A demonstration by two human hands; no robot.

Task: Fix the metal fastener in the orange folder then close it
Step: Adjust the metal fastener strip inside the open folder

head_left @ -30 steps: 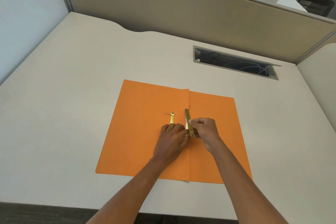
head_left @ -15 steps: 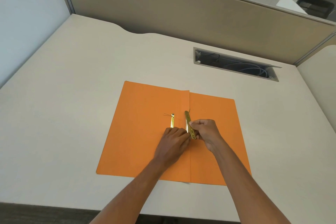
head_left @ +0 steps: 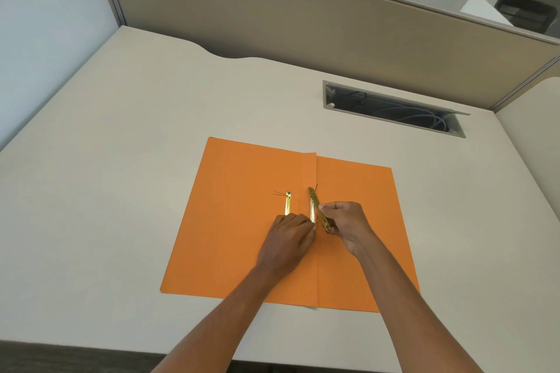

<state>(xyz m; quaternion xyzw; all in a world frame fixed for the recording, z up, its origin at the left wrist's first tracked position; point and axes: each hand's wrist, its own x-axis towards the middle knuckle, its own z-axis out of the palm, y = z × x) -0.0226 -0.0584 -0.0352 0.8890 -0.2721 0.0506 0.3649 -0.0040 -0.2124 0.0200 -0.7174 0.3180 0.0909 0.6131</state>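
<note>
Folder: orange folder (head_left: pixel 242 221) lies open on tabletop (head_left: pixel 121 160).
Right hand (head_left: pixel 348 224): grip clamped on fastener bar (head_left: pixel 319 210), not yet seated.
Left hand (head_left: pixel 288 239): grip state unclear, at prong.
Remaining: seat bar, close.

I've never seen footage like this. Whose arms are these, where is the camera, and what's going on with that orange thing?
No machine here: a person wears a camera on the head, looking down at their own two bare hands. An orange folder lies open on a pale desk. The right hand pinches a thin gold metal strip, tilted above the fold. The left hand presses down near a second gold piece lying flat on the folder. Behind, a cable slot is cut into the desk.
</note>
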